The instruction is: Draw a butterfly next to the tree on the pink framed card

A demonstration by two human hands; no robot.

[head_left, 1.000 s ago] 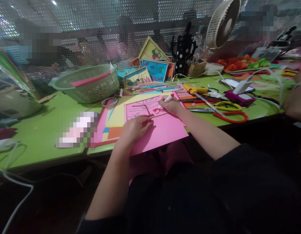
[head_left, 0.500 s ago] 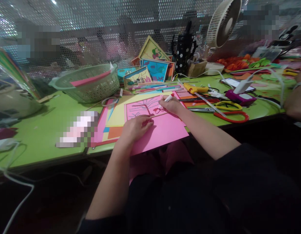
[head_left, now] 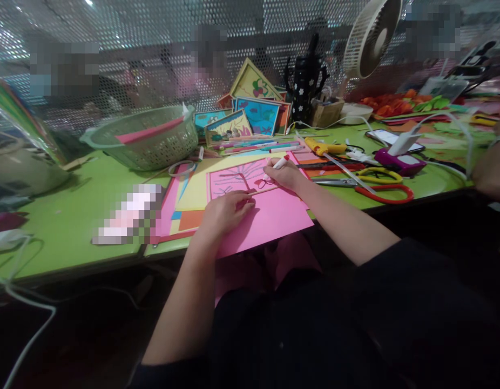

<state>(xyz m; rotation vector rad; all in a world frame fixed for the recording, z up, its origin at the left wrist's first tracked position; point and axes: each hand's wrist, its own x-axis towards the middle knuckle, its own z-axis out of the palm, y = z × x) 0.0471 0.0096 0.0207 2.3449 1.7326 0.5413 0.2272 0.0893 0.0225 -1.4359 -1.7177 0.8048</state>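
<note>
A pink sheet of paper lies on the green table in front of me, with a smaller pink card bearing a line drawing on top of it. My right hand is closed around a white marker with a red cap end, its tip on the card. My left hand rests on the pink sheet, fingers curled, pressing down the card's lower edge. Yellow, orange and blue papers lie under the sheets.
A green mesh basket stands at the back left. Framed pictures, markers, a yellow glue gun, red and yellow scissors, a phone and a fan crowd the back right. Another person's arm rests at the right edge.
</note>
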